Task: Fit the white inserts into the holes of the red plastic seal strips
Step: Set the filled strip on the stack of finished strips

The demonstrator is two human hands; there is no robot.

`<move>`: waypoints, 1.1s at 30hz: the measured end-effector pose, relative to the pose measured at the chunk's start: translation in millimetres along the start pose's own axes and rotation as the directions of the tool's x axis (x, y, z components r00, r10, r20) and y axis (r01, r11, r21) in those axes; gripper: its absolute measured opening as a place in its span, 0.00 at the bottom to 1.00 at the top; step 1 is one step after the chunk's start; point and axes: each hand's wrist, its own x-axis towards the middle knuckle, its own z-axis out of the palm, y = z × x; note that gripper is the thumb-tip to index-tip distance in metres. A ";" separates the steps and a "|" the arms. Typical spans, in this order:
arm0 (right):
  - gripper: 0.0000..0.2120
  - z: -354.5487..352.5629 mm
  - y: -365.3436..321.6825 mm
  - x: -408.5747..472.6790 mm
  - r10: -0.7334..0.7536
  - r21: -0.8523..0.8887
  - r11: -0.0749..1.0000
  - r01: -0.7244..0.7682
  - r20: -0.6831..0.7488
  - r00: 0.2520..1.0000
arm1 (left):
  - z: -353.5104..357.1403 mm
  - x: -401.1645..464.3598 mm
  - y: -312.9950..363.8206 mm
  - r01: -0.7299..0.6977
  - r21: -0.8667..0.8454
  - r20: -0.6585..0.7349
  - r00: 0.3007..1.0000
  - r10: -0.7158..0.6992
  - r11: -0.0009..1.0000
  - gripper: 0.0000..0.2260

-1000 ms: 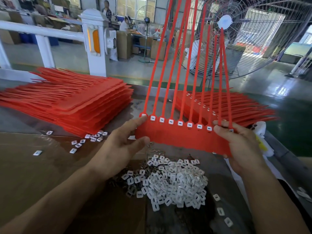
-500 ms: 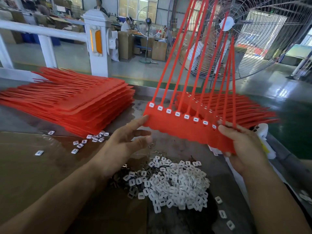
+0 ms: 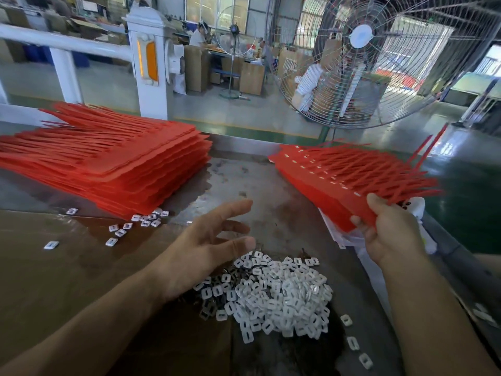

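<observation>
My right hand [image 3: 390, 229] grips the near corner of a red seal strip sheet [image 3: 325, 185] with white inserts fitted along its row of holes. The sheet lies tilted over the right-hand stack of red strips [image 3: 366, 164], its tails pointing right. My left hand [image 3: 208, 245] hovers open and empty above the table, fingers spread, just left of the heap of loose white inserts [image 3: 276, 291]. A taller stack of red strips [image 3: 108, 158] lies at the left.
A few stray inserts [image 3: 143, 219] lie by the left stack and others [image 3: 352, 343] near the right edge. A large standing fan [image 3: 360, 63] is beyond the table, a white post and railing [image 3: 146, 63] at the back left. People work in the background.
The filled sheet, held upright in both hands before, has swung down to the right onto the right stack. My left hand let go of it and now hovers open.
</observation>
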 end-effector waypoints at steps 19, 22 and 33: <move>0.11 4.8 16.1 -5.5 -0.044 -0.334 0.941 0.059 0.055 0.998 | -2.7 -7.7 10.1 0.018 -0.039 -0.075 0.997 -0.020 0.999 0.18; 0.18 7.8 22.9 -11.4 -0.134 -0.469 0.872 0.138 0.043 0.990 | -5.8 -6.0 9.5 0.004 -0.080 -0.156 0.988 -0.017 0.997 0.15; 0.16 24.7 37.2 -36.4 -0.192 -0.495 0.806 0.324 0.298 0.935 | -49.0 19.7 -6.2 -0.176 -0.613 -0.528 0.816 -0.234 0.770 0.13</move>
